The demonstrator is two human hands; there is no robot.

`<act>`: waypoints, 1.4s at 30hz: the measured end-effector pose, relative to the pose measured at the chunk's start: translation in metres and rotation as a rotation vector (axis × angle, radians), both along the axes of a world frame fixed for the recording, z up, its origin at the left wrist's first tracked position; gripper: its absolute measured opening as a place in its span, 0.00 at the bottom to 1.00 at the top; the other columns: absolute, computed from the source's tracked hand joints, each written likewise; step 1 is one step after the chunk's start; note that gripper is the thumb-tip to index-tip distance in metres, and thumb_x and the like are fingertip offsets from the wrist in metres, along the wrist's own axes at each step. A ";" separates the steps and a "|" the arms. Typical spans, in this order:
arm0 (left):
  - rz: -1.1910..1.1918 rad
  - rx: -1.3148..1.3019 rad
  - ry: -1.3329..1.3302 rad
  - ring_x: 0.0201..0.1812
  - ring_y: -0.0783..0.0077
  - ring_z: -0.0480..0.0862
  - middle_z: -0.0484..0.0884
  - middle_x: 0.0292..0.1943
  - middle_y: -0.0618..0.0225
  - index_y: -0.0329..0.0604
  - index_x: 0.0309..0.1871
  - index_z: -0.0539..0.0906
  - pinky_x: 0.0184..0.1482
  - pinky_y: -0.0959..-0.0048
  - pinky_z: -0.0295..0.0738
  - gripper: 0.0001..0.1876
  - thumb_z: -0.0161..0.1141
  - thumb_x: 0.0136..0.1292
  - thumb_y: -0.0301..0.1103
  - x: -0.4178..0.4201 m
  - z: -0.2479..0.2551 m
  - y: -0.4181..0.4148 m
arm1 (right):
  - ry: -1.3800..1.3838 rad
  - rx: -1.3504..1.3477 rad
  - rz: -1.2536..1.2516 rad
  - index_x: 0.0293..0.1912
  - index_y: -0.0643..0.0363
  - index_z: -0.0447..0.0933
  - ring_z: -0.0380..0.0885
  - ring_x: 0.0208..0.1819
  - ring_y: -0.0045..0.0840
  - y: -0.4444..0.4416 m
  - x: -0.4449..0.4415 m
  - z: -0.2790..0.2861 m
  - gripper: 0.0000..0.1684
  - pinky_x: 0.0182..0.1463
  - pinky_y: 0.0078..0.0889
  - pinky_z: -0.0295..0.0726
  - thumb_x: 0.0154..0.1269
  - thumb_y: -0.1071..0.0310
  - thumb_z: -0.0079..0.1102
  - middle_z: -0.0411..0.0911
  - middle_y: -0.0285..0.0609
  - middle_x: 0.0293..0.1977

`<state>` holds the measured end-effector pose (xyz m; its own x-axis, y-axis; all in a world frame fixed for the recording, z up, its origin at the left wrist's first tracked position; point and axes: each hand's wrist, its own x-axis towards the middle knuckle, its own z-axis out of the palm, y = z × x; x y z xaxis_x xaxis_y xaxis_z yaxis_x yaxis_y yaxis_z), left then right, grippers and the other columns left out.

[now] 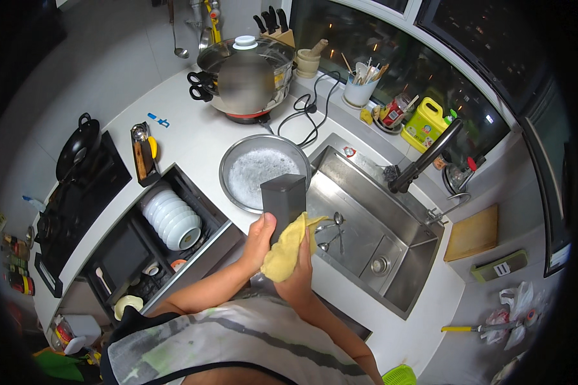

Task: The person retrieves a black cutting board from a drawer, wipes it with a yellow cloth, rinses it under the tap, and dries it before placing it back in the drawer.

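My left hand (257,240) grips a dark grey rectangular box (284,195), probably a drawer organizer, from its left side. On its right, my right hand (296,284) presses a yellow cloth (285,255) against the lower part of the box. The cloth hides that end and some of my fingers. Just beyond the box stands a steel basin (225,185) of foamy water, partly covered by it. To the right, several metal spoons (338,219) lie in the stainless steel sink (356,197).
An open drawer (207,240) at left holds stacked white bowls (173,219). Behind it, a narrow dark tray (139,168) with utensils sits on the counter. A large steamer pot (282,86) stands at the back, its cord (313,108) beside it. A black faucet (426,156) overhangs the sink.
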<state>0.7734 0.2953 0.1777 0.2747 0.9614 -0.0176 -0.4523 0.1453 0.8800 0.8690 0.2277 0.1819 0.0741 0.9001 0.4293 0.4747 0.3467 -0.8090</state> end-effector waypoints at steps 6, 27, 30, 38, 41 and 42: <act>-0.047 -0.103 -0.060 0.36 0.84 0.78 0.80 0.38 0.72 0.39 0.47 0.76 0.38 0.81 0.74 0.16 0.46 0.73 0.43 -0.006 0.010 -0.003 | -0.051 0.076 0.035 0.65 0.69 0.55 0.49 0.68 0.57 0.006 0.000 0.001 0.42 0.69 0.50 0.52 0.57 0.61 0.62 0.48 0.57 0.68; -0.261 -0.559 -0.233 0.39 0.72 0.83 0.81 0.44 0.62 0.34 0.55 0.73 0.45 0.71 0.80 0.22 0.41 0.73 0.45 -0.023 0.005 0.012 | 1.038 -0.224 -0.223 0.48 0.64 0.73 0.76 0.40 0.20 0.091 0.053 -0.005 0.13 0.44 0.22 0.74 0.65 0.70 0.55 0.77 0.37 0.40; -0.121 -0.568 -0.095 0.38 0.72 0.83 0.81 0.42 0.62 0.33 0.53 0.74 0.42 0.71 0.80 0.24 0.40 0.73 0.48 -0.015 0.010 0.009 | 0.921 -0.161 -0.306 0.47 0.64 0.74 0.76 0.41 0.20 0.087 0.042 0.001 0.12 0.44 0.21 0.73 0.63 0.73 0.53 0.77 0.37 0.40; 0.060 -0.296 0.160 0.36 0.77 0.77 0.79 0.37 0.65 0.35 0.47 0.75 0.43 0.75 0.74 0.23 0.34 0.75 0.45 0.006 -0.005 0.015 | 0.288 -0.188 -0.201 0.55 0.64 0.68 0.72 0.53 0.34 0.079 0.032 0.015 0.24 0.56 0.35 0.70 0.59 0.69 0.58 0.67 0.48 0.54; 0.106 -0.187 0.202 0.36 0.78 0.76 0.79 0.37 0.65 0.34 0.46 0.75 0.42 0.75 0.74 0.23 0.34 0.76 0.44 0.011 -0.006 0.016 | 0.127 -0.207 -0.193 0.65 0.64 0.54 0.62 0.61 0.48 0.078 0.033 0.014 0.43 0.63 0.43 0.63 0.53 0.65 0.64 0.55 0.59 0.62; 0.118 -0.157 0.215 0.36 0.78 0.76 0.80 0.38 0.65 0.34 0.46 0.75 0.42 0.75 0.74 0.23 0.34 0.76 0.44 0.012 -0.003 0.020 | 0.143 -0.180 -0.201 0.66 0.64 0.50 0.61 0.62 0.50 0.071 0.028 0.009 0.47 0.64 0.43 0.62 0.53 0.64 0.65 0.55 0.60 0.62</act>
